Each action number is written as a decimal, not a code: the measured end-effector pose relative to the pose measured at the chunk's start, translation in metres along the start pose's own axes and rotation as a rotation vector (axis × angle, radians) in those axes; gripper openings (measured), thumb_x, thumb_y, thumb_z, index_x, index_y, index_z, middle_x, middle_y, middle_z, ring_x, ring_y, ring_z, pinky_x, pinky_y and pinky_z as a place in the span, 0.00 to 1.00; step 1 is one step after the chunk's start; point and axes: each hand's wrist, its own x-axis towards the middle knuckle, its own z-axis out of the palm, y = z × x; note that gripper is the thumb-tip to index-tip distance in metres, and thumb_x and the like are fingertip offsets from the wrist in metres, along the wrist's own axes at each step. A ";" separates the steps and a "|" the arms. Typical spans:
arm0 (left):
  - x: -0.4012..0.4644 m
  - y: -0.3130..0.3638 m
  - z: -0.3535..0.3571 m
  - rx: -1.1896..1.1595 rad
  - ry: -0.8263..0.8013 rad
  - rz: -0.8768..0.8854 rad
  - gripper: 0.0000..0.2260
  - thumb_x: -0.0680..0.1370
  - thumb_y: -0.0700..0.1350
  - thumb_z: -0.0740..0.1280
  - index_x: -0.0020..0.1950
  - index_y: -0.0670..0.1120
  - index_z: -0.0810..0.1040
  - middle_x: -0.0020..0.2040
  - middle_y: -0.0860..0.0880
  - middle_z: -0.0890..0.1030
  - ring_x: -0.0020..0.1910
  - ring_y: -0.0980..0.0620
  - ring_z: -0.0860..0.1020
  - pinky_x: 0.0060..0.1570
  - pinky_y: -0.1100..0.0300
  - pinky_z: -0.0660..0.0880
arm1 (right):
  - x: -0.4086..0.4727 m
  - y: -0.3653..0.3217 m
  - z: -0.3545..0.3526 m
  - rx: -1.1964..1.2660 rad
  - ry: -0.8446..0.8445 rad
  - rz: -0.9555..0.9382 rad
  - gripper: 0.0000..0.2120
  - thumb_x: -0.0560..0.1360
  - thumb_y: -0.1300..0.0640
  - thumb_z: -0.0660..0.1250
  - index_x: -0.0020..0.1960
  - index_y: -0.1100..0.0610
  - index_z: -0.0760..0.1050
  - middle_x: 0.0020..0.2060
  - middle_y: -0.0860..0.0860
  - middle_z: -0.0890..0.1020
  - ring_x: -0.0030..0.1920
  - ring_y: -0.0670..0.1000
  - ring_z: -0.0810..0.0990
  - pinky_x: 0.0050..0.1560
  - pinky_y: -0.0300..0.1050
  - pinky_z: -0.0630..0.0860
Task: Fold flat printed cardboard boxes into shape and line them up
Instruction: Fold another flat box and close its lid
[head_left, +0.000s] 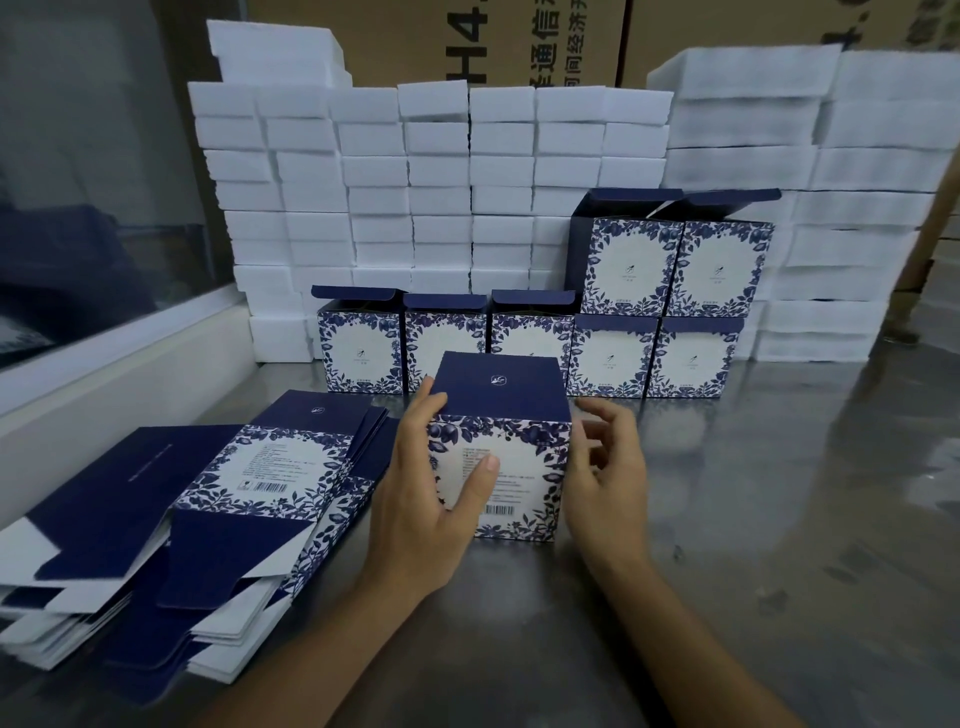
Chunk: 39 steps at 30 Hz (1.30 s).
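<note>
We've got one folded box standing on the bench right in front of us, dark blue top closed, barcode side facing us. Our left hand grips its left side, thumb across the printed front, while the tips of the other fingers are hidden behind the top edge. Our right hand sits just beside the right wall with its fingers loosely curled and grasping nothing; we can't tell if it actually touches the cardboard. The small print on the label is too blurry to read. Behind it, five finished boxes stand in a row with two more stacked on the right end, top flaps up; the middle ones are partly blocked by the box we're holding. To our left lies a pile of flat boxes, its near edge cut off by the frame. The bench is shiny grey metal with smeary reflections. A wall of white foam blocks lines the back, brown cartons with cropped lettering above, and a window on the left.
</note>
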 end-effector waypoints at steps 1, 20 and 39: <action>0.001 -0.001 0.000 -0.027 -0.003 -0.025 0.29 0.75 0.61 0.65 0.73 0.58 0.59 0.77 0.59 0.60 0.72 0.57 0.67 0.68 0.60 0.69 | 0.000 0.000 -0.002 0.046 -0.036 0.059 0.11 0.81 0.51 0.65 0.60 0.39 0.70 0.51 0.46 0.81 0.48 0.47 0.82 0.49 0.53 0.82; 0.003 0.002 -0.005 -0.141 0.017 -0.136 0.14 0.78 0.62 0.56 0.63 0.72 0.63 0.54 0.57 0.80 0.47 0.59 0.79 0.48 0.59 0.76 | 0.005 -0.016 -0.008 0.188 -0.233 0.120 0.21 0.77 0.35 0.51 0.67 0.37 0.69 0.55 0.48 0.82 0.45 0.39 0.82 0.39 0.35 0.79; -0.001 0.004 0.001 0.024 -0.091 0.023 0.28 0.81 0.64 0.53 0.78 0.54 0.58 0.81 0.55 0.48 0.79 0.56 0.48 0.73 0.67 0.52 | -0.006 -0.042 0.004 -0.474 -0.143 -0.350 0.21 0.73 0.33 0.64 0.50 0.48 0.82 0.57 0.42 0.78 0.60 0.44 0.74 0.57 0.59 0.72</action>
